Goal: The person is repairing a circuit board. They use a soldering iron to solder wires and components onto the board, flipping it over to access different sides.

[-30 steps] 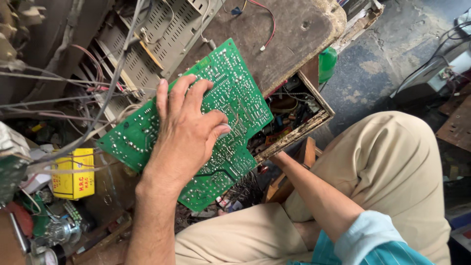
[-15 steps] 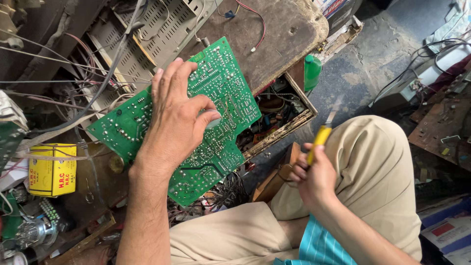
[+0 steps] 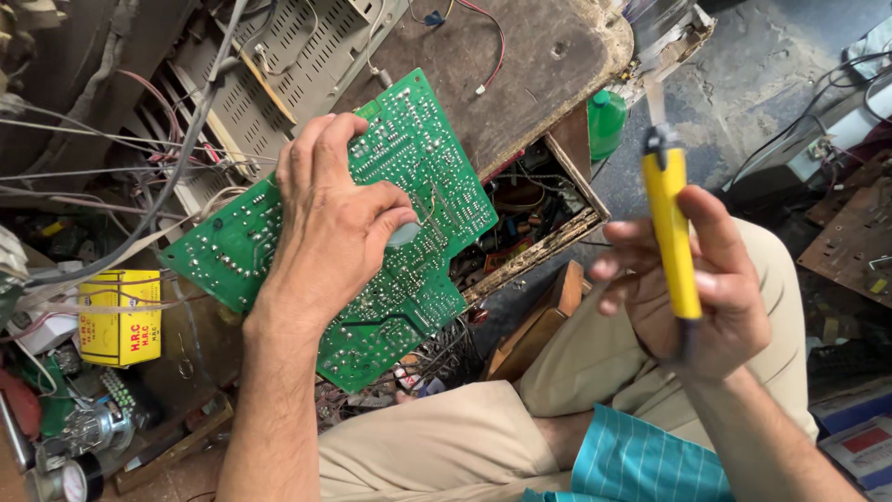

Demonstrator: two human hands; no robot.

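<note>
The wooden bench top (image 3: 520,74) with its open drawer fills the upper part of the view, a vented grey metal casing (image 3: 307,46) and a tangle of wires beside it. Across all this lies the green circuit board (image 3: 372,223), solder side up, tilted from lower left to upper right. The left hand (image 3: 330,228) rests flat on the board's middle, fingers spread fairly wide and the thumb curled in, pressing it steady, much as it did a second ago. What has changed is the right hand (image 3: 692,293): it was low near the knee a moment back, and it has now come up over the thigh, fingers wrapped around a yellow-handled tool (image 3: 671,232) held upright, tip pointing up, well apart from the board. The tool looks ready, but it has not been brought to the solder side. A small yellow box (image 3: 119,318) sits at the left, and a green bottle (image 3: 609,121) stands by the bench edge.
</note>
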